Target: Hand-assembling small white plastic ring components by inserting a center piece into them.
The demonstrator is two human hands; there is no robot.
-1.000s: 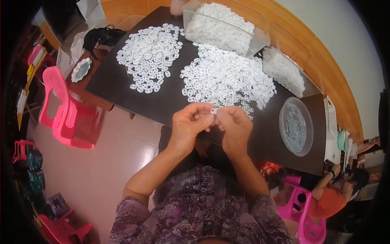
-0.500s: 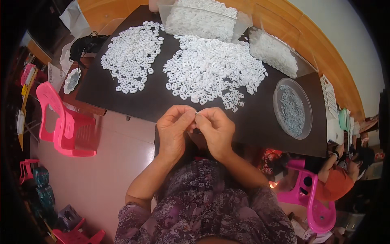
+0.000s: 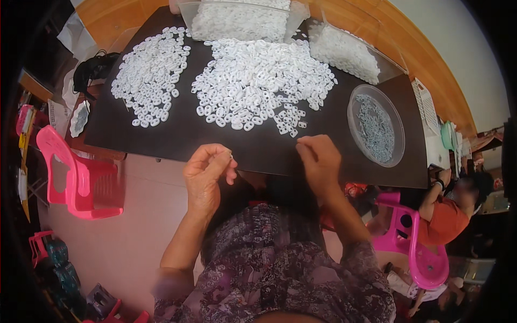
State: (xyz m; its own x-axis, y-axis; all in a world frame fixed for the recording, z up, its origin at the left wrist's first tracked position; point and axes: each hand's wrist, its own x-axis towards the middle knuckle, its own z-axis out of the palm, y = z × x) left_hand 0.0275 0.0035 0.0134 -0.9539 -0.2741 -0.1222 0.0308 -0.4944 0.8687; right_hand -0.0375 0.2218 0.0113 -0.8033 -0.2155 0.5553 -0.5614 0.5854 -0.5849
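My left hand (image 3: 203, 171) is held at the table's front edge, thumb and fingertips pinched on a small pale piece (image 3: 231, 155) whose details are too fine to make out. To its right, my right hand (image 3: 322, 164) hovers over the table edge, thumb and forefinger slightly apart with nothing visible in them. Its fingertips are just below a cluster of small squarish white pieces (image 3: 291, 119). Behind these spreads a large heap of white oval pieces with holes (image 3: 253, 81). A second heap of white ovals (image 3: 148, 81) lies to the left.
A round clear tub of grey screws (image 3: 376, 129) stands at the right of the dark table (image 3: 172, 141). Clear bins of white pieces (image 3: 237, 21) line the back. Pink chairs (image 3: 78, 177) flank the table, and a person in orange (image 3: 447, 220) is at right.
My hands, together before, have parted: the left moved left with the small piece, the right moved right toward the small square pieces. The whole view has shifted slightly.
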